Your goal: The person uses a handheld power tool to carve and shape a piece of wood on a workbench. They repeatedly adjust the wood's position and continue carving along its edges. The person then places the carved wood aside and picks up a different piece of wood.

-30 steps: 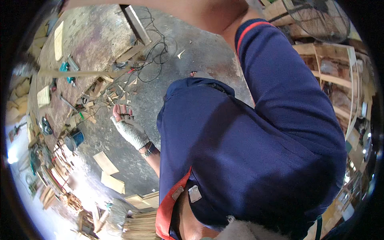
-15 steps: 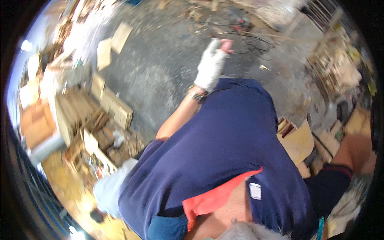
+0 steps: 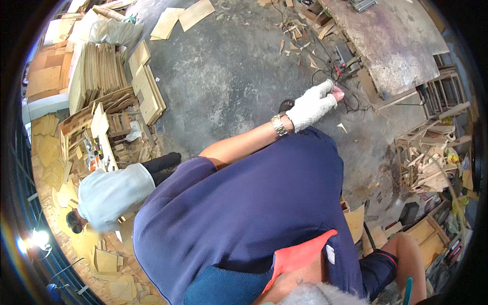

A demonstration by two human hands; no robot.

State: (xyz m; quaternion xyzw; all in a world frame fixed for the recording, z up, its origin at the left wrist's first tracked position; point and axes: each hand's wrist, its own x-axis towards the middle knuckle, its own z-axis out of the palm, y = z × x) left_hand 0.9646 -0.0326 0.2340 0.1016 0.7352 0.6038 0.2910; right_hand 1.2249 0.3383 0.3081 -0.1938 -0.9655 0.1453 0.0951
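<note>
My left hand (image 3: 312,105) is stretched out past the front of my dark blue shirt (image 3: 254,188), above the grey floor. It wears a white knit glove that leaves some pink fingertips bare. The fingers curve loosely, slightly apart, and I see nothing held in them. A metal-banded watch (image 3: 278,125) is on that wrist. Close below the hand, a dark sandal (image 3: 286,105) shows partly. At the lower right my right arm (image 3: 409,262) bends back, and its hand is outside the picture.
A co-worker in a light blue shirt (image 3: 114,193) bends among wood pieces at left. Stacked boards (image 3: 101,76) and flat panels (image 3: 147,94) stand beyond. A worn tabletop (image 3: 386,46), dark cables (image 3: 351,104) and scrap wood (image 3: 427,157) are at right. Two thin sheets (image 3: 195,14) lie far off.
My left hand has swung right in the picture, still gloved and holding nothing visible. The view has shifted; the co-worker and the tabletop now show more fully.
</note>
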